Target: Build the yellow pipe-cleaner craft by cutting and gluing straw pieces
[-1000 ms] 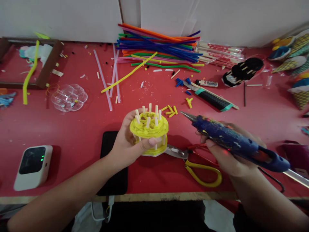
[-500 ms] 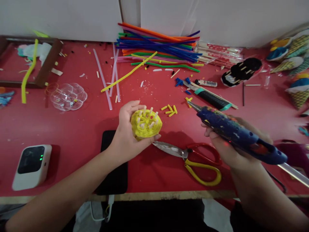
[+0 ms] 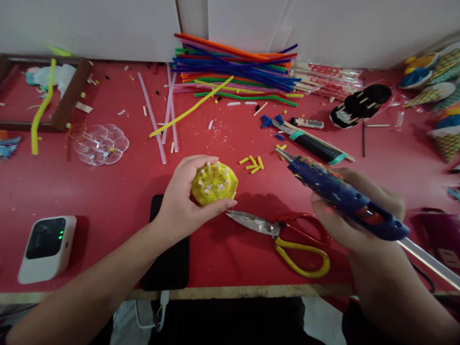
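Observation:
My left hand (image 3: 183, 199) is wrapped round a small yellow woven basket (image 3: 214, 184) with pale sticks poking out of it, its top tipped towards me. My right hand (image 3: 354, 218) grips a blue glue gun (image 3: 341, 196) whose metal nozzle points up and left, a hand's width right of the basket. Red and yellow scissors (image 3: 287, 235) lie on the red table (image 3: 108, 191) between my hands. Short yellow cut pieces (image 3: 253, 164) lie just beyond the basket.
A pile of coloured straws (image 3: 233, 72) lies at the back. A black phone (image 3: 168, 258) sits under my left wrist, a white device (image 3: 45, 247) at the front left, a clear flower-shaped tray (image 3: 100, 143) left, a knife (image 3: 316, 146) and a black woven piece (image 3: 361, 105) right.
My left hand has turned the basket from upright so its top faces me. The glue gun has lifted and shifted slightly right, its nozzle now further from the basket.

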{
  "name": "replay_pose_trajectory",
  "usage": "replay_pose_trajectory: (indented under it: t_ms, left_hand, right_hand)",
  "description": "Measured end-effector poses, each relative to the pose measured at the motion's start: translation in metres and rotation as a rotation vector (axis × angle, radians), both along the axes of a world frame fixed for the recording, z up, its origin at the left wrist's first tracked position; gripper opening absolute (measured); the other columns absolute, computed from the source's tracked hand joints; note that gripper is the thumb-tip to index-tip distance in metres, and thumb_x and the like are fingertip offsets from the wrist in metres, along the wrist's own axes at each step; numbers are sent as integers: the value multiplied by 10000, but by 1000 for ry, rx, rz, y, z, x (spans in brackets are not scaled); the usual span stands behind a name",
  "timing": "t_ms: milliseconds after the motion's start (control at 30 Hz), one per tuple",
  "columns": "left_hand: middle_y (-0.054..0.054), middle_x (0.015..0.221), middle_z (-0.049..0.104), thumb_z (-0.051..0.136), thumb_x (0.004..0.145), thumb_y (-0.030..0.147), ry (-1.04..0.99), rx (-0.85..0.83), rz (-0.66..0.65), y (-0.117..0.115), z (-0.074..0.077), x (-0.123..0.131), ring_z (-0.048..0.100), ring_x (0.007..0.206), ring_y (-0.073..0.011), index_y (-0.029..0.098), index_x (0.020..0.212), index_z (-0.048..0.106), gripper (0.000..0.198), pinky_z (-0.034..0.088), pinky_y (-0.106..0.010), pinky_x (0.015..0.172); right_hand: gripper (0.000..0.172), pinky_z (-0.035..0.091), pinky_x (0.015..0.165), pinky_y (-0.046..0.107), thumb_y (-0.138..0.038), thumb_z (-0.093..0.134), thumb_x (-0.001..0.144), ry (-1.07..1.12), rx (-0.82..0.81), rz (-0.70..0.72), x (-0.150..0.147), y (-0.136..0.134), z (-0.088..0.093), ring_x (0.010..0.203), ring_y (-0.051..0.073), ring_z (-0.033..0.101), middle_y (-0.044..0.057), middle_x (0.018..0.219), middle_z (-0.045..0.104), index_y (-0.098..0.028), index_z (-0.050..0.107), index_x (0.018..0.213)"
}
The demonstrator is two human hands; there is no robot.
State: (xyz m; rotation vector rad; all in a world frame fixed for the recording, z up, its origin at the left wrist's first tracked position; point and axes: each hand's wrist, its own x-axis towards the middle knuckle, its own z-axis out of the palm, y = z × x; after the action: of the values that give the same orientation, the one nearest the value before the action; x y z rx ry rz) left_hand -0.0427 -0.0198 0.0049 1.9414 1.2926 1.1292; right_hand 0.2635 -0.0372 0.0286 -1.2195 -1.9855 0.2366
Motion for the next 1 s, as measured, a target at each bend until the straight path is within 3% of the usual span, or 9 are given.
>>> replay_pose_trajectory:
  t_ms: [167, 333, 567, 800, 1000]
  left_hand:
    - [-89, 1364, 661, 870, 837, 426, 54, 19, -19, 0, -1, -1, 648, 1294, -299, 284, 1363, 622, 599, 549, -485, 1140]
    - [-111, 1447, 618, 874, 823, 400, -30, 105, -14, -3, -5, -1, 611, 1355, -325, 280, 1450, 528, 726, 525, -535, 1176]
    - [-69, 1374, 598, 877, 813, 298, 74, 255, 45, -4, 2, 0, 649, 1264, -310, 282, 1033, 685, 293, 583, -562, 1118]
    - [-67, 1369, 582, 876, 828, 333, 30, 186, 69, -7, 4, 1, 639, 1256, -327, 316, 960, 720, 206, 557, -625, 1153]
    - [-71, 1324, 607, 855, 838, 311, 10, 181, 72, -7, 2, 0, 644, 1237, -316, 302, 901, 720, 149, 567, -592, 1137]
  right_hand:
    - [295, 595, 697, 335, -263, 646, 868, -218, -51, 159, 6, 10, 6, 845, 224, 700, 74, 983, 695, -244, 593, 1157]
    - [262, 602, 750, 364, -338, 608, 952, -303, -56, 176, 7, 14, 3, 926, 249, 681, 112, 1039, 674, -222, 570, 1184]
    - [231, 616, 762, 361, -317, 578, 971, -336, -41, 173, 10, 14, -1, 949, 246, 694, 118, 1064, 679, -222, 565, 1181]
    - [243, 625, 758, 382, -340, 589, 971, -311, -40, 177, 9, 14, -2, 948, 258, 706, 120, 1065, 689, -228, 576, 1186]
    - [228, 619, 738, 360, -348, 583, 987, -305, -47, 170, 9, 13, -1, 945, 251, 705, 117, 1061, 687, -232, 579, 1183]
